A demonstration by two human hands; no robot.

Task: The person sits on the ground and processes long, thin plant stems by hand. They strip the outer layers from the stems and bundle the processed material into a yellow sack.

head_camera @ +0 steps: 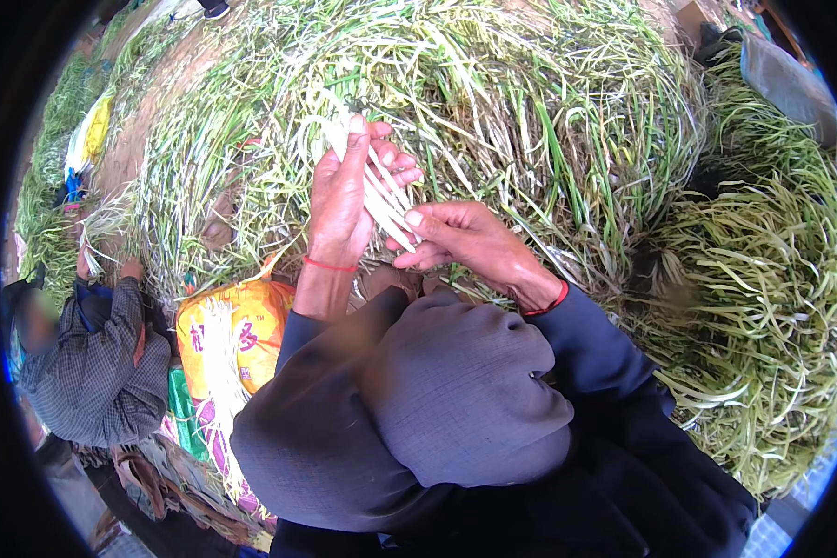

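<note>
My left hand [352, 188] holds a small bunch of pale, thin plant stalks [383, 199] against the palm, its thumb upright over them. My right hand [460, 234] pinches the lower ends of the stalks between thumb and fingers. A red string circles each of my wrists. Beyond and around both hands lies a broad heap of long green and whitish leafy stalks [565, 125]. More pale stalks [220, 356] lie across a yellow printed sack [268, 328] beside my left forearm.
On the left another person in a checked jacket [97, 383] sits low, hands near pale stalks. A second leafy heap [753, 279] lies on the right. A strip of bare brown ground [129, 150] and a yellow and white bundle [91, 132] show at the upper left.
</note>
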